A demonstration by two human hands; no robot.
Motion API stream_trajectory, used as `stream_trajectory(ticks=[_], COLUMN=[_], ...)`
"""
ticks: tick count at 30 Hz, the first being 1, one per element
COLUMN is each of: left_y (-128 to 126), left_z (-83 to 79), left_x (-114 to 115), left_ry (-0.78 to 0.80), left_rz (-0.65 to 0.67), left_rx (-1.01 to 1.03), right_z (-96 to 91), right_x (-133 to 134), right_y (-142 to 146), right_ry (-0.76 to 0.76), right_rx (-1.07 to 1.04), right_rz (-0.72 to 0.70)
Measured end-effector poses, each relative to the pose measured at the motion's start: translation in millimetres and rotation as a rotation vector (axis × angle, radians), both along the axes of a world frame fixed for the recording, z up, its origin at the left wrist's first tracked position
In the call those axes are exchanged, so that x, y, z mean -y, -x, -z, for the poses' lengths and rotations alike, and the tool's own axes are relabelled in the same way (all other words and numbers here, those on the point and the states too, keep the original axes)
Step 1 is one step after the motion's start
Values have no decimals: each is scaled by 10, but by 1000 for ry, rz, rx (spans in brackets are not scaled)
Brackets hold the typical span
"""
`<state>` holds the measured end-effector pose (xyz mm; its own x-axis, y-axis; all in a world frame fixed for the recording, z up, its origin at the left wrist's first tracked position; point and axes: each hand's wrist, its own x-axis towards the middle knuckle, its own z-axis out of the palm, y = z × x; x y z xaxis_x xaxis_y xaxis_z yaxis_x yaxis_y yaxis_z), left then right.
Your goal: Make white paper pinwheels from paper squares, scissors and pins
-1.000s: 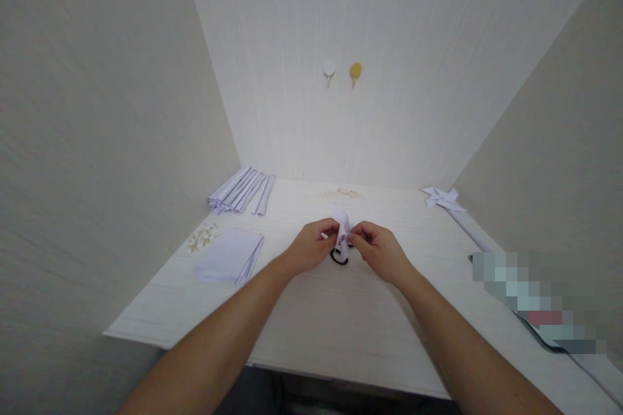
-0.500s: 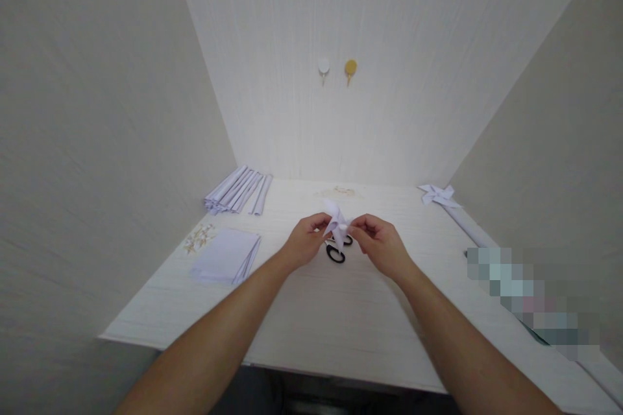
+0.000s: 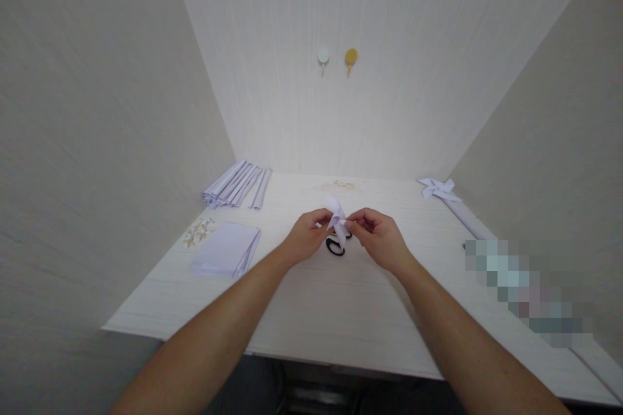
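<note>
Between my hands, above the middle of the table, is a white paper pinwheel (image 3: pixel 337 219) with curled blades. My left hand (image 3: pixel 309 233) pinches it from the left, its fingertips partly behind the paper. From the right, my right hand (image 3: pixel 377 235) grips near its centre between thumb and fingers. Whether a pin sits in the centre is too small to see. Below the pinwheel lies a pair of scissors (image 3: pixel 335 247) with black handles, partly covered by the paper and my fingers.
Rolled paper sticks (image 3: pixel 237 185) lie at the back left. In front are small brass-coloured fasteners (image 3: pixel 198 232) and a stack of white paper sheets (image 3: pixel 224 248). A pinwheel on a paper stick (image 3: pixel 440 189) lies at the right; a blurred-out object (image 3: pixel 520 285) is nearer. Two hooks (image 3: pixel 351 56) hang on the wall.
My right hand has moved slightly left, closer to the pinwheel's centre and to my left hand. The pinwheel has turned a little. The whole view has shifted slightly.
</note>
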<state>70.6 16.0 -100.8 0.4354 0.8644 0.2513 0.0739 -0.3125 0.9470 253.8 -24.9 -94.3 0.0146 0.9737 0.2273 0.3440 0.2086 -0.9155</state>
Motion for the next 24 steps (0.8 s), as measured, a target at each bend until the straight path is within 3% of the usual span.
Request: stream_trajectory(ticks=[24], left_y=[-4], left_z=[-19], left_x=[42], left_ry=[-47], left_rz=[4], left_rx=[-91], right_z=[11], right_x=[12], right_y=[55], right_ry=[30], right_rx=[-24], right_rz=[-5])
